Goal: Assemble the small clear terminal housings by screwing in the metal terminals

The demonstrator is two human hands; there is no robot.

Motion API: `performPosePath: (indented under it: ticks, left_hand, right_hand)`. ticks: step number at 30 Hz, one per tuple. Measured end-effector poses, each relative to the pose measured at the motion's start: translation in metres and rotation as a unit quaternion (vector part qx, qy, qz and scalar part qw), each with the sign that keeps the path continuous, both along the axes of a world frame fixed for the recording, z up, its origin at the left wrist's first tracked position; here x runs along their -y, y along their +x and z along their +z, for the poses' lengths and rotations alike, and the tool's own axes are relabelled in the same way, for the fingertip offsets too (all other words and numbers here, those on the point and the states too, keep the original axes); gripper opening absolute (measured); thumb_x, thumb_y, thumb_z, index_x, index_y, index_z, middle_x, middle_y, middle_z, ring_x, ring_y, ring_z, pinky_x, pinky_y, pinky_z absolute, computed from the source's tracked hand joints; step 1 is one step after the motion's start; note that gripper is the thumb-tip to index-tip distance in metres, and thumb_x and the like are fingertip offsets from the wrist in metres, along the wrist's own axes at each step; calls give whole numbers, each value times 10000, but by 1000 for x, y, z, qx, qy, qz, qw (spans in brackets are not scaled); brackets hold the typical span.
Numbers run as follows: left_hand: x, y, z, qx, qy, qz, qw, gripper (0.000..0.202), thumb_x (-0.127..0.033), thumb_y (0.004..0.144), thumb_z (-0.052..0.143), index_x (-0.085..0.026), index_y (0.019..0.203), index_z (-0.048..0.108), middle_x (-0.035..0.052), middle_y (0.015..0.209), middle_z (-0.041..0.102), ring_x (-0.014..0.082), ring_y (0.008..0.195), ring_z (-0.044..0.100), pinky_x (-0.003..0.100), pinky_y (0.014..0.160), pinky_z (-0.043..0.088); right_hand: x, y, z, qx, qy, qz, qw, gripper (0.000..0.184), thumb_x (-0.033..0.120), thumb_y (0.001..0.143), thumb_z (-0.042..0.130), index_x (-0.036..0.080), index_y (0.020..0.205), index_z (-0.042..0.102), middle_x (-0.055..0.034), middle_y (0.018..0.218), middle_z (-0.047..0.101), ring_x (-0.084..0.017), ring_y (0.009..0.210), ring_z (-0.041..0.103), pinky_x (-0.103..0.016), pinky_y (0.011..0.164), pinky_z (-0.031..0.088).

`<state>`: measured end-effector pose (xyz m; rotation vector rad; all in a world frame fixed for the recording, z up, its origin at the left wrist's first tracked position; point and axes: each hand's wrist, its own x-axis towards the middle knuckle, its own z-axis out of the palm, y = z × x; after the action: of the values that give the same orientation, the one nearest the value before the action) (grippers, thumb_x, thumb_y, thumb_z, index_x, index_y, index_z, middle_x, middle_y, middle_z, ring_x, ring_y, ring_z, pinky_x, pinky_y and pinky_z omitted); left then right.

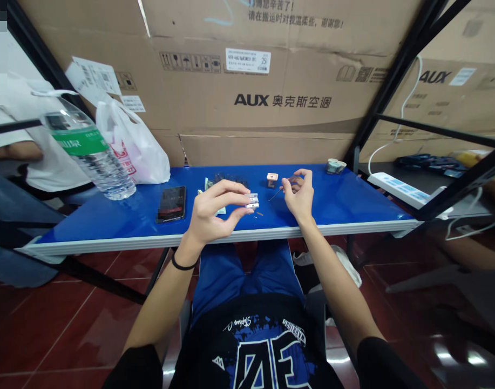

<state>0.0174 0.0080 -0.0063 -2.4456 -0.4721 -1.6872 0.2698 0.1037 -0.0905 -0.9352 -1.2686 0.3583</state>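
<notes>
My left hand pinches a small white-and-metal connector block between thumb and fingertips, above the blue tabletop. My right hand holds a thin, dark-handled precision screwdriver, its shaft slanting down and left towards the block without touching it. A small copper-coloured block stands just beyond the tool's tip. Tiny metal bits lie under the gap between my hands.
A black smartphone lies left of my hands, near a crumpled paper and dark parts. A water bottle and white plastic bag stand at left, beside a seated person. A power strip sits right; cardboard boxes stand behind.
</notes>
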Motion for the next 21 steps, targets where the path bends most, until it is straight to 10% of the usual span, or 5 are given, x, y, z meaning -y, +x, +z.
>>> performPosePath:
  ticks: [21]
  left_hand:
    - [0,1,0,-1,-2,-6,1000,101,-143,895,829,-196,959,772,54,1028,797,175,921,779,298,816,661]
  right_hand:
    - [-1,0,-2,16,-2,2,1000,332,417,946,698,283,1116,446,11,879,707,-178,703,779,-280,605,589]
